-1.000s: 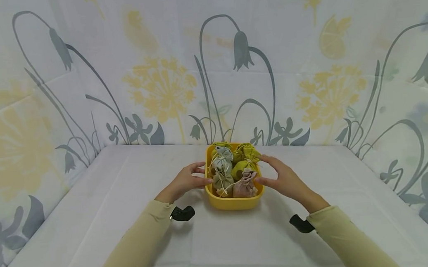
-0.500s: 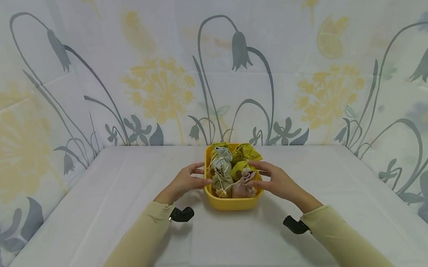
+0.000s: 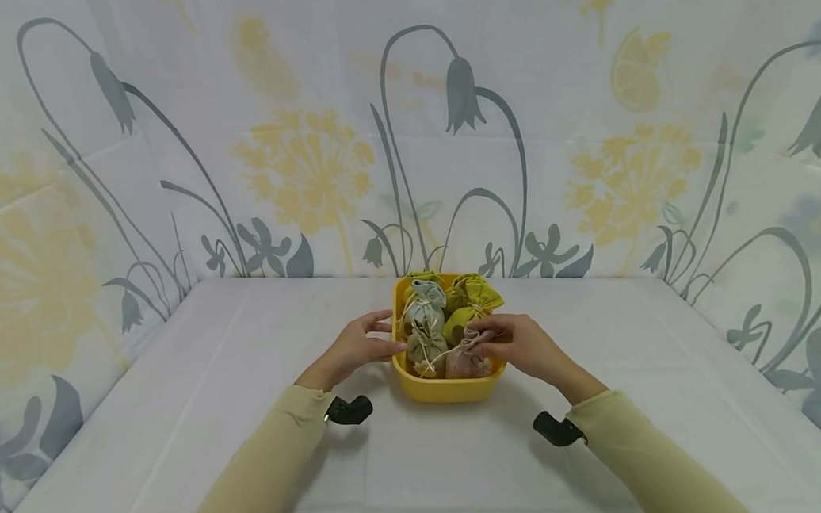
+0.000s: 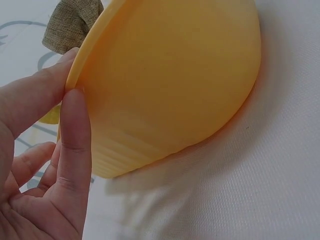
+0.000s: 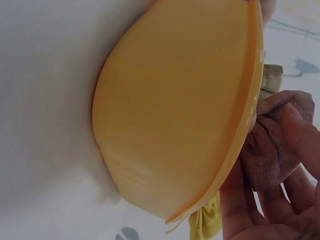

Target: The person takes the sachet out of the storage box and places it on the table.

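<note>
White floral cloth (image 3: 306, 49) backs table w/ white cover (image 3: 425, 470). L hand (image 3: 349, 348) pinches rim of yellow tub (image 3: 449, 393); inside, L→R: pale-blue pouch (image 3: 424, 307), khaki pouch (image 3: 424, 351) in front, mauve pouch (image 3: 467, 366), lime pouches (image 3: 473, 292) behind. R hand (image 3: 527, 348) pinches mauve pouch's top.

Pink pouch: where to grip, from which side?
I'd take the pink pouch by its gathered top, from above and the right: the top stands above the tub's rim, while the tan pouch crowds its left and the green pouch its far side.
</note>
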The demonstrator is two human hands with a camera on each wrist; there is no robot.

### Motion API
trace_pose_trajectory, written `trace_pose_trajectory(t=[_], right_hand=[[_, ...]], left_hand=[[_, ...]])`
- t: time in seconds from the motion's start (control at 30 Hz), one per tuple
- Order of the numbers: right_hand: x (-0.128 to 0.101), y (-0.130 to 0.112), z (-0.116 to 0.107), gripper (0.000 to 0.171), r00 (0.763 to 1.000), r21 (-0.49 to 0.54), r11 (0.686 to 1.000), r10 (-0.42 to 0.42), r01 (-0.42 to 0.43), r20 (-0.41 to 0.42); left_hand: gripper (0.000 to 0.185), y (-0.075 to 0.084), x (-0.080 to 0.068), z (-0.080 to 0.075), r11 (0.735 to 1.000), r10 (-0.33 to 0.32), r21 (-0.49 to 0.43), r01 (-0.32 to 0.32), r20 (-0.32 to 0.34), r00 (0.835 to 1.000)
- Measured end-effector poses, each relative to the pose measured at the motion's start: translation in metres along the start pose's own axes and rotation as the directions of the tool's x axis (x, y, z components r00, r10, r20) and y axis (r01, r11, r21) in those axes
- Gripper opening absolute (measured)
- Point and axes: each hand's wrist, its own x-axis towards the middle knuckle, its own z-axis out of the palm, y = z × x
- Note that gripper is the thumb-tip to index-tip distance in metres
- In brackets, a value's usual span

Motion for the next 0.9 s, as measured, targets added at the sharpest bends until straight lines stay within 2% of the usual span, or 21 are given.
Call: trace_pose_trajectory(t=[0.17, 0.23, 0.67, 0.9], right_hand=[[0.005, 0.0, 0.001, 0.023, 0.994, 0.08, 0.99, 0.112, -0.112, 0.002], [0.006, 0.0, 0.001, 0.021, 0.992, 0.098, 0.987, 0.13, -0.129, 0.0], [0.011, -0.002, 0.001, 0.02, 0.985, 0.133, 0.978, 0.17, -0.164, -0.04], [0.013, -0.003, 0.002, 0.021, 0.979, 0.164, 0.972, 0.184, -0.169, -0.087]], left_hand=[[0.076, 0.0, 0.001, 0.0, 1.0, 0.005, 0.003, -0.005, -0.007, 1.0], [0.075, -0.001, 0.001, 0.0, 1.0, 0.004, 0.002, -0.004, -0.006, 1.0], [0.075, 0.0, -0.001, 0.0, 1.0, 0.02, -0.009, -0.02, 0.023, 1.0], [0.073, 0.0, -0.001, 0.0, 1.0, -0.001, -0.015, 0.001, 0.003, 1.0]])
